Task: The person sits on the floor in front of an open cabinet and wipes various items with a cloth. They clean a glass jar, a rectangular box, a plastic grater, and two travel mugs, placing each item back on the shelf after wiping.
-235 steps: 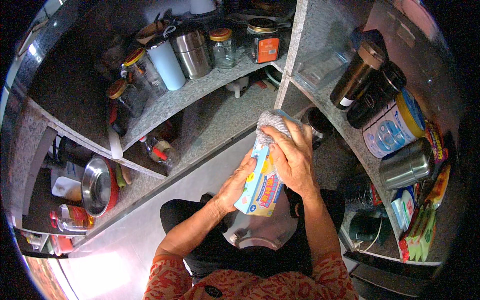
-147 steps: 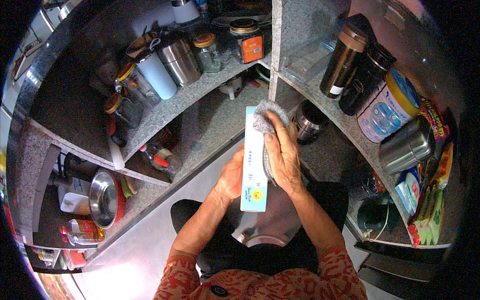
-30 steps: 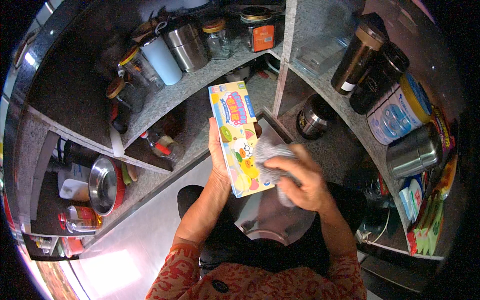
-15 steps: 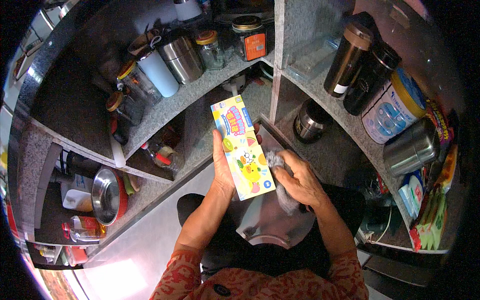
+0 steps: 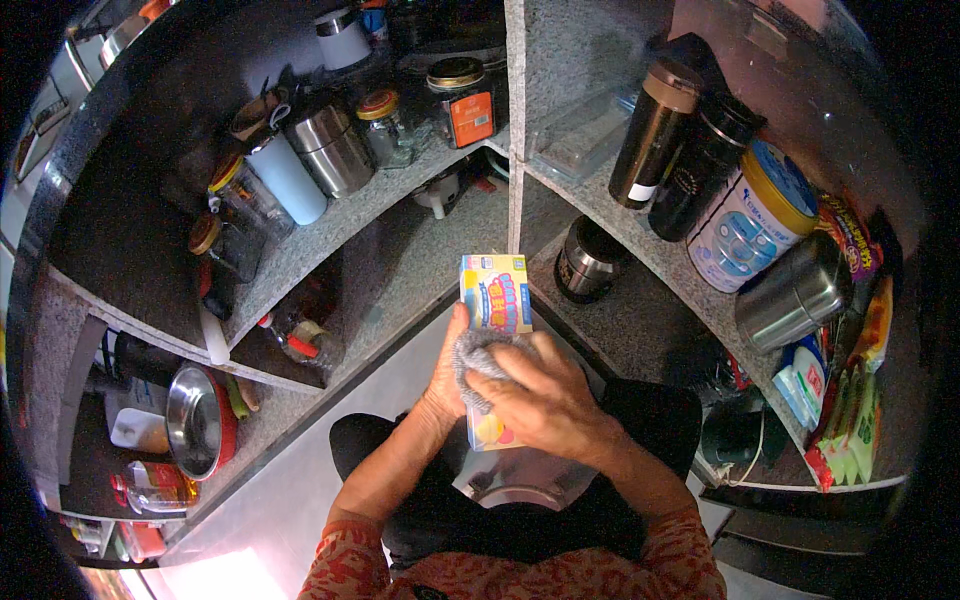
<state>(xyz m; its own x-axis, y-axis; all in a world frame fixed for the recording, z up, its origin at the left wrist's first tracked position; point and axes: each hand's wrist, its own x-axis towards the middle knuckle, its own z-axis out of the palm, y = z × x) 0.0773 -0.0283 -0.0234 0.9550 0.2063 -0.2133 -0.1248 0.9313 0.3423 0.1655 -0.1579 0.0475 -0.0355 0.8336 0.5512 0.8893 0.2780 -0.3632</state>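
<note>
Frame centre: I see left hand (image 5: 443, 375) gripping the box (image 5: 495, 292) | right hand (image 5: 548, 402) pressing grey cloth (image 5: 476, 362) to its face | wiping looks unfinished; share done, I can't tell

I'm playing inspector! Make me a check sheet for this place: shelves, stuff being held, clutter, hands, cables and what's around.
Surface: grey speckled shelves, with things standing on them.
Things in hand: a colourful box and a grey cloth over its front.
Clutter: light-blue flask, orange-labelled jar, gold-lidded tin, steel-lined red bowl, and more.
Hands: left hand holds the box; right hand has the cloth under its fingers.
Cables: a thin pale cord by a dark container; can't tell its use.
Surroundings: pale floor, bright patch lower left.
</note>
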